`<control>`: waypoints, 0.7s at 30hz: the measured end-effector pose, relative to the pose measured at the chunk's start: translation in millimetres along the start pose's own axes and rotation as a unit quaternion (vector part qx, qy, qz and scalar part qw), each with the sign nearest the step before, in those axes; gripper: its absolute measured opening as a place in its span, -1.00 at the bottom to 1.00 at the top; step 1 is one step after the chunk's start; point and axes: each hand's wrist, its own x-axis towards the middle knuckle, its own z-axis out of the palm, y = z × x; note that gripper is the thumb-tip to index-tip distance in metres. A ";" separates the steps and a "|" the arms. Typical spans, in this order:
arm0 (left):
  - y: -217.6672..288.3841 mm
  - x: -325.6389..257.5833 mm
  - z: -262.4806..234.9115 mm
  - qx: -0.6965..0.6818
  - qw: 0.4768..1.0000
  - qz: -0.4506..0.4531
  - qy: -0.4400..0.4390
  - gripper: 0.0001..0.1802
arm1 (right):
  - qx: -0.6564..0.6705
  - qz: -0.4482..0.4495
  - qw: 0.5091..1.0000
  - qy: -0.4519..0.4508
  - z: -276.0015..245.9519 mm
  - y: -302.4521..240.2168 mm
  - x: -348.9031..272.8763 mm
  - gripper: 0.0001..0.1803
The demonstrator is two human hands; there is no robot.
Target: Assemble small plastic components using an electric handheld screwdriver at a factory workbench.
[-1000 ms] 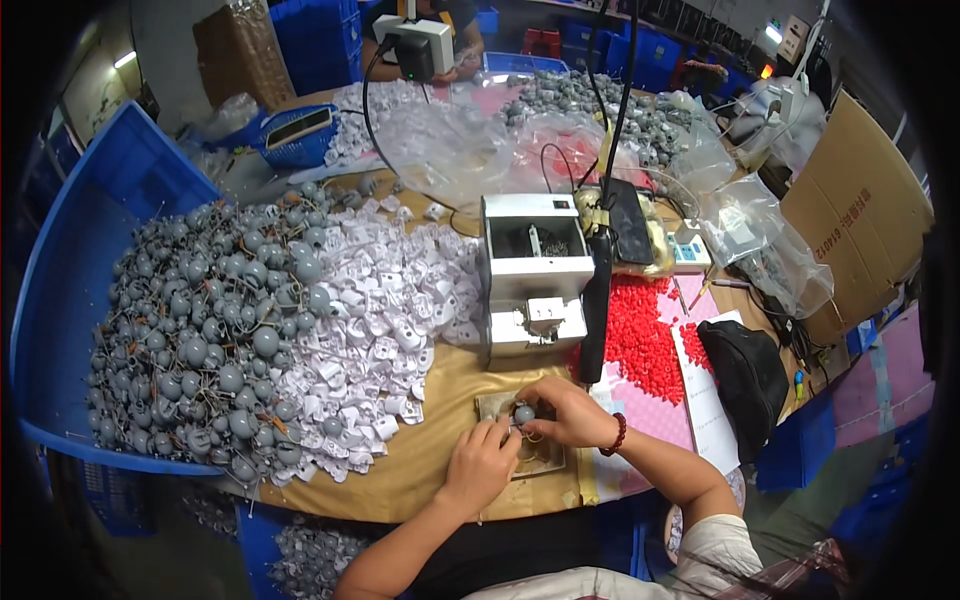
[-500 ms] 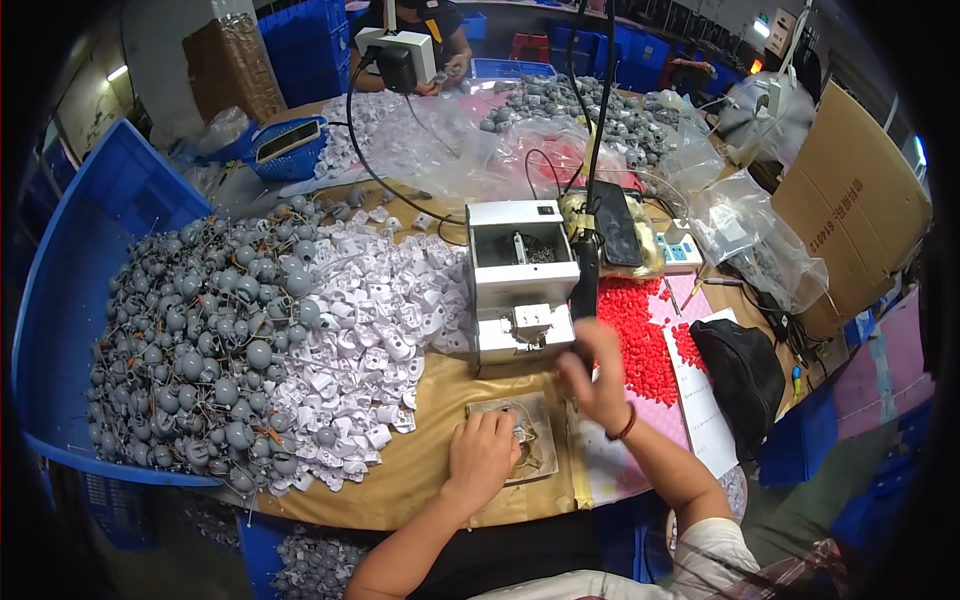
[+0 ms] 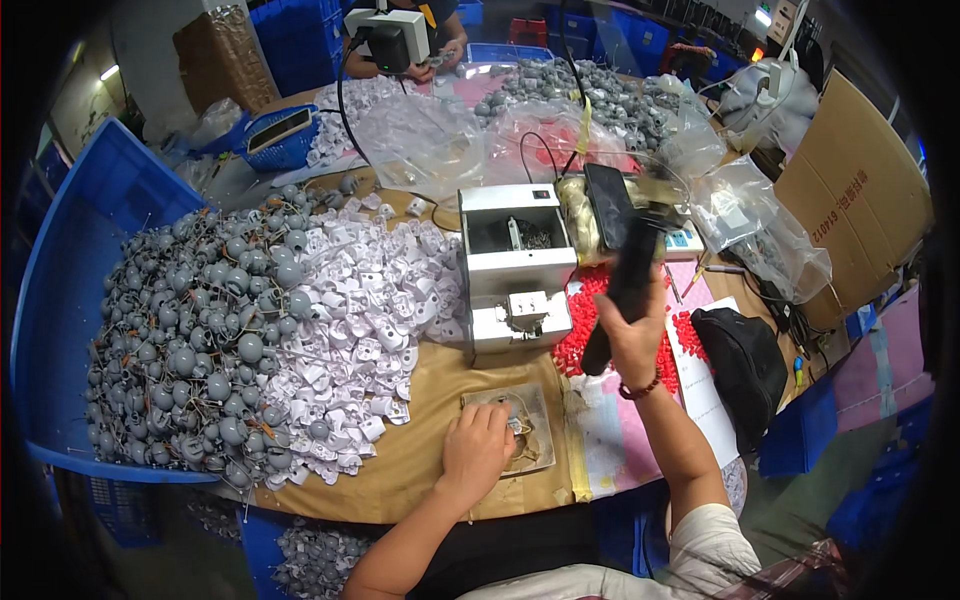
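Observation:
My right hand [image 3: 638, 335] is wrapped round a black electric screwdriver [image 3: 630, 290], raised upright over the red pieces; its upper end is blurred. My left hand [image 3: 478, 445] rests on the left side of a small square fixture tray [image 3: 537, 430] on the brown tabletop. The left fingers are bent and pressed together over the tray, hiding what they hold. A small pale and metallic part [image 3: 518, 425] shows beside the fingertips. Just behind the tray stands a white screw feeder [image 3: 515, 262] with an open top and dark screws inside.
A large blue bin [image 3: 60, 330] at the left spills grey round parts with wires [image 3: 210, 350]. White plastic pieces [image 3: 360, 330] are heaped beside it. Small red caps [image 3: 578, 340], a paper sheet [image 3: 705, 400] and a black pouch [image 3: 742, 370] lie right. Across the table a person's hands [image 3: 450, 55] work.
My right hand has taken hold of the black screwdriver that hung beside the feeder and moved it up and right. My left hand stays at the tray.

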 end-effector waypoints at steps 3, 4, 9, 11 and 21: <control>1.0 0.1 1.0 -0.013 1.000 -0.016 0.005 -0.55 | 0.132 -0.071 0.987 -0.059 8.6 -55.4 7.2 -0.24; 1.7 0.6 0.5 -0.019 1.000 -0.018 0.011 -0.55 | 0.154 -0.043 0.984 -0.079 15.5 -74.6 9.0 -0.24; 5.7 1.7 0.0 -0.025 0.999 -0.025 0.021 -0.59 | 0.112 -0.119 0.974 -0.155 42.6 -74.4 34.7 -0.39; 6.3 0.4 0.5 -0.024 0.999 -0.037 0.013 -0.60 | 0.189 -0.042 0.967 -0.164 57.2 -81.1 36.6 -0.51; 0.4 -2.4 5.2 -0.015 0.999 -0.037 0.007 -0.61 | 0.187 0.031 0.965 -0.182 94.4 -49.5 60.5 -0.69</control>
